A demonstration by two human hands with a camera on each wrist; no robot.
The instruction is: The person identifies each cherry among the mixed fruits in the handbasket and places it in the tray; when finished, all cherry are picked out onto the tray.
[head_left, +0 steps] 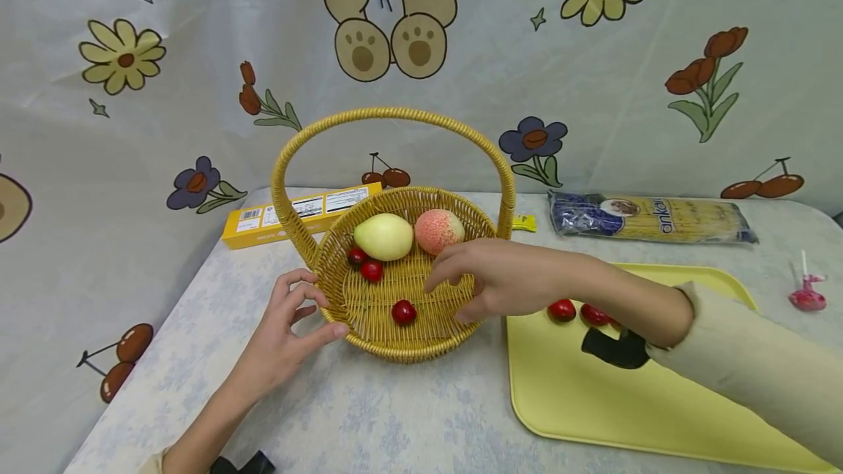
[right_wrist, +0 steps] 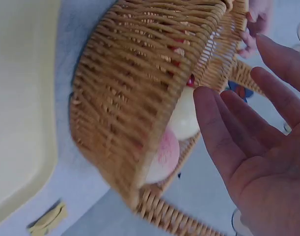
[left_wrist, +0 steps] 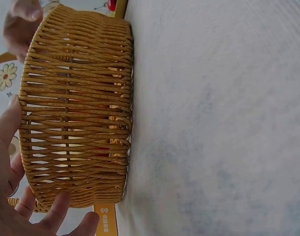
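A round wicker basket (head_left: pixel 402 351) with a tall arched handle stands on the table. In it lie a pale yellow-green pear (head_left: pixel 384 237), a pink peach (head_left: pixel 440 231) and three red cherries (head_left: pixel 404 312), one apart near the front. My left hand (head_left: pixel 286 331) rests against the basket's left front side, thumb and fingers spread along the rim; the left wrist view has several fingertips against the outer weave. Over the basket's right side hovers my right hand (head_left: pixel 503 276), fingers loosely bent. Its palm (right_wrist: pixel 275 172) shows nothing held in the right wrist view.
A yellow tray (head_left: pixel 593 401) to the right bears several red cherries (head_left: pixel 562 311), partly hidden by my right forearm. Behind stand a yellow box (head_left: pixel 257 229), a small yellow packet (head_left: pixel 525 222) and a noodle pack (head_left: pixel 658 218). A pink lollipop (head_left: pixel 807 297) lies far right.
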